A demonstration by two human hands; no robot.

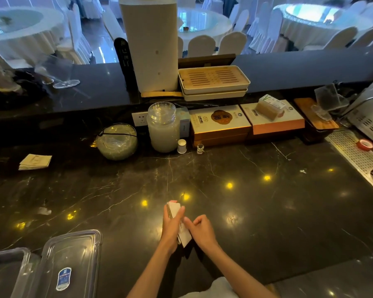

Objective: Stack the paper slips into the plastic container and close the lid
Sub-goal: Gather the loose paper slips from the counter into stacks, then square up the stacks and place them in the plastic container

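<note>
A stack of white paper slips (174, 208) stands on edge above the black marble counter (267, 211), held between both hands. My left hand (172, 227) wraps around the stack from the left. My right hand (201, 230) pinches its lower right side. A second pile of slips (35, 161) lies flat at the far left of the counter. The clear plastic container (4, 274) sits open at the bottom left corner, and its transparent lid (71, 261) with a blue label lies beside it on the right.
Along the back stand a wrapped glass bowl (116, 141), a tall glass jar (163, 127), a small white cup (181, 146), and gift boxes (220, 125). A perforated metal drain tray (357, 153) with a red tape roll runs along the right.
</note>
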